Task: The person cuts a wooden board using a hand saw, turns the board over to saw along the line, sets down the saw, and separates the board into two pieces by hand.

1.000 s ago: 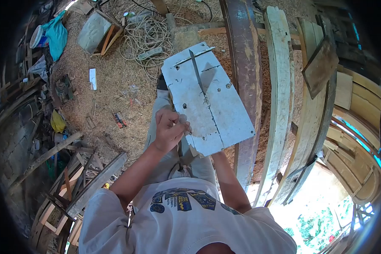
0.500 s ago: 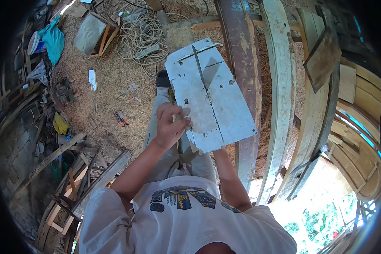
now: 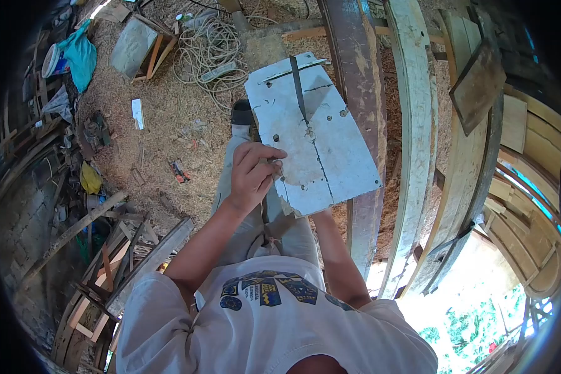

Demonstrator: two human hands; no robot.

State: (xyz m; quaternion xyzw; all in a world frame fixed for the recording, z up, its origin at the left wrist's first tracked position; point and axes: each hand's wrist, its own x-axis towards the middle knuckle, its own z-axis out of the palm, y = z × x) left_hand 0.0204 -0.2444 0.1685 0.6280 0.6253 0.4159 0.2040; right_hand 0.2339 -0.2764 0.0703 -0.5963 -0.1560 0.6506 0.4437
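Note:
A worn white board [image 3: 330,159] with a ragged edge, several holes and a jagged dark line lies in front of me, over my legs. A narrow dark blade-like strip [image 3: 298,87] sticks up from its upper part, at the far end of that line. A thin pale strip [image 3: 296,70] lies across the board near the blade's top. My left hand [image 3: 252,174] is closed at the board's left edge, with thumb and forefinger near a small crack. My right forearm [image 3: 336,255] runs beneath the near edge; the board hides that hand.
Long planks, including a brown beam [image 3: 359,112] and a whitish one [image 3: 411,124], run along my right. Coiled rope [image 3: 209,53] lies ahead on the shavings-covered floor, beside a wooden frame [image 3: 154,56]. Scrap timber [image 3: 140,268] is piled at left.
The blade-like strip now rises higher and looks broader. The board has shifted slightly, its near edge moving away from me. My left forefinger has straightened onto the board.

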